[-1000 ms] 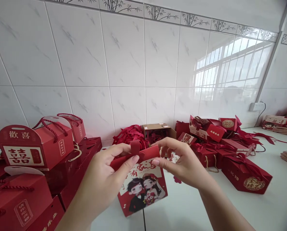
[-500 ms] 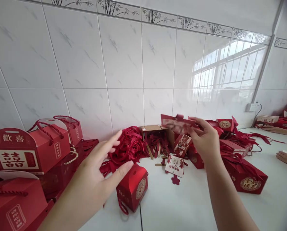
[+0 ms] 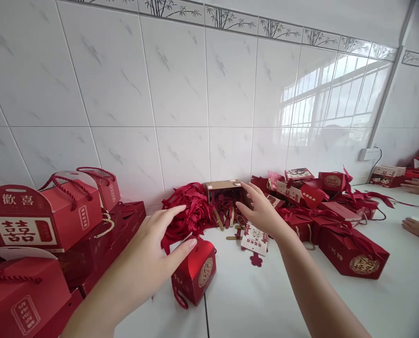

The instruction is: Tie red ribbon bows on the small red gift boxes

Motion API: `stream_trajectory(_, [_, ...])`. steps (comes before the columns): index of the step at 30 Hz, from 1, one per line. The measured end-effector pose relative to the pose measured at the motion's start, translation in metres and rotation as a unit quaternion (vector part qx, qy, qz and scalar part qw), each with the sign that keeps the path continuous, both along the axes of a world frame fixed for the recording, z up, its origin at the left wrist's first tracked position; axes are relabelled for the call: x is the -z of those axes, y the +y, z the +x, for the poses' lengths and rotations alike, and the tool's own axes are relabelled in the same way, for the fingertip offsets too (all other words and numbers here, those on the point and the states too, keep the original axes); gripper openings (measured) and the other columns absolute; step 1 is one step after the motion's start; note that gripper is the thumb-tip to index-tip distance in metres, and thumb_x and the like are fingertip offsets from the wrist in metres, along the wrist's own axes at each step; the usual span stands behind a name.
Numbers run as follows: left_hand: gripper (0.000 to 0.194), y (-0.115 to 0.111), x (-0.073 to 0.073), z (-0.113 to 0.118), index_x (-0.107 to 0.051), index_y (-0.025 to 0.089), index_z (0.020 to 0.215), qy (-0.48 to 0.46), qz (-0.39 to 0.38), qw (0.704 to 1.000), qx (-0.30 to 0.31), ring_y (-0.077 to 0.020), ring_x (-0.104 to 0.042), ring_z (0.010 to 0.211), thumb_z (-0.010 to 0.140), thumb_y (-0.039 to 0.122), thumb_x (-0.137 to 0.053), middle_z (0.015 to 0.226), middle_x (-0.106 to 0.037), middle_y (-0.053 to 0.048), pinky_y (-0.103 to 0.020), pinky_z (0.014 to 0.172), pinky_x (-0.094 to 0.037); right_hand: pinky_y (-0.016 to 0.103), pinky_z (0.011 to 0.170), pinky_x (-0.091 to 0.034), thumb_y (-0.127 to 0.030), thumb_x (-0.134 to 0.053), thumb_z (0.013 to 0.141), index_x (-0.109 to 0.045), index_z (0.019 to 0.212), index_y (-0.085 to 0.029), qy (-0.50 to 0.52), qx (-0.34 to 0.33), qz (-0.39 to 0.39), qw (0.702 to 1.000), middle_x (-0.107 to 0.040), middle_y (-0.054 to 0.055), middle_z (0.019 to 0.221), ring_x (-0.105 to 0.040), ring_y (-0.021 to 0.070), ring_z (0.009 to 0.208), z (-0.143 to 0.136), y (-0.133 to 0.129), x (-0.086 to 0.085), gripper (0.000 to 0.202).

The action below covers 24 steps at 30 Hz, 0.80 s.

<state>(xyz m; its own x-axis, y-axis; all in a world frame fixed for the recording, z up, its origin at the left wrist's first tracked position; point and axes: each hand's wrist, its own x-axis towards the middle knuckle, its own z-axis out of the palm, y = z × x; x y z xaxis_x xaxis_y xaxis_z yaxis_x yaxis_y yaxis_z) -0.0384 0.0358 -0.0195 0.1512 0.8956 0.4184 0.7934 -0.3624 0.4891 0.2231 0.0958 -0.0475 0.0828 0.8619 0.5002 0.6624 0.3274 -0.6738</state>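
Left hand: spread wide, empty, beside small red box; contact unclear.
Right hand: loosely open, near carton.
Printed box: just released, apparently atop right-hand pile, freeing both hands.

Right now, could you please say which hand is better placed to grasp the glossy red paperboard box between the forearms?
Probably the left hand: it hangs open beside the red box, while the right hand is nearer the brown cardboard carton.

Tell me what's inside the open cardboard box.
Dark red pieces lie inside the cardboard box, gold strips at its mouth. Whatever lies behind them is hidden; the right hand partly covers its right edge.
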Motion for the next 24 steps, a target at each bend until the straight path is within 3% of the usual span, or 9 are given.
stream_trajectory(5, [0.07,0.021,0.009,-0.001,-0.038,0.033,0.138,0.086,-0.114,0.989,-0.039,-0.0315,-0.043,0.13,0.076,0.063,-0.052,0.143,-0.044,-0.006,-0.042,0.095,-0.045,0.047,0.109,-0.036,-0.036,-0.046,0.089,-0.034,0.145,-0.02,-0.036,-0.009,-0.023,0.999,-0.026,0.012,0.153,-0.032,0.0281,0.138,-0.004,-0.006,-0.003,0.06])
stream_trajectory(10, [0.068,0.037,0.013,-0.002,-0.046,0.026,0.13,0.144,-0.192,0.97,-0.035,-0.0316,-0.056,0.114,0.071,0.058,-0.056,0.13,-0.056,-0.011,-0.036,0.081,-0.048,0.043,0.106,-0.041,-0.036,-0.047,0.089,-0.041,0.141,-0.017,-0.088,-0.058,-0.054,0.993,-0.041,0.012,0.145,-0.044,0.0268,0.13,-0.007,-0.01,-0.002,0.055])
stream_trajectory(13, [0.054,0.048,0.021,-0.005,-0.056,0.023,0.108,0.183,-0.227,0.956,-0.037,-0.0304,-0.063,0.096,0.069,0.06,-0.055,0.112,-0.065,-0.01,-0.034,0.068,-0.046,0.037,0.089,-0.052,-0.039,-0.05,0.087,-0.048,0.136,-0.019,-0.13,-0.123,-0.12,0.976,-0.053,0.012,0.134,-0.058,0.0254,0.113,-0.014,-0.011,0.003,0.052])
stream_trajectory(16, [0.035,0.058,0.029,-0.008,-0.054,0.021,0.082,0.222,-0.246,0.943,-0.026,-0.0282,-0.064,0.083,0.072,0.055,-0.052,0.095,-0.067,-0.009,-0.032,0.06,-0.042,0.034,0.075,-0.055,-0.044,-0.053,0.085,-0.057,0.128,-0.02,-0.184,-0.142,-0.202,0.951,-0.061,0.01,0.125,-0.064,0.025,0.099,-0.024,-0.01,0.011,0.049])
stream_trajectory(20, [0.025,0.062,0.031,-0.009,-0.048,0.02,0.078,0.234,-0.25,0.94,-0.016,-0.0278,-0.063,0.082,0.075,0.046,-0.049,0.094,-0.066,-0.011,-0.031,0.057,-0.038,0.036,0.077,-0.052,-0.041,-0.057,0.082,-0.066,0.114,-0.016,-0.222,-0.128,-0.231,0.939,-0.067,0.013,0.114,-0.064,0.0287,0.099,-0.034,-0.007,0.019,0.042])
stream_trajectory(24, [0.024,0.051,0.023,-0.011,-0.046,0.022,0.079,0.228,-0.286,0.93,0.028,-0.0238,-0.063,0.073,0.073,0.044,-0.053,0.085,-0.067,-0.005,-0.028,0.053,-0.037,0.034,0.077,-0.049,-0.031,-0.062,0.08,-0.07,0.107,-0.02,-0.264,-0.163,-0.249,0.917,-0.072,0.009,0.102,-0.066,0.0264,0.094,-0.038,0.001,0.026,0.031])
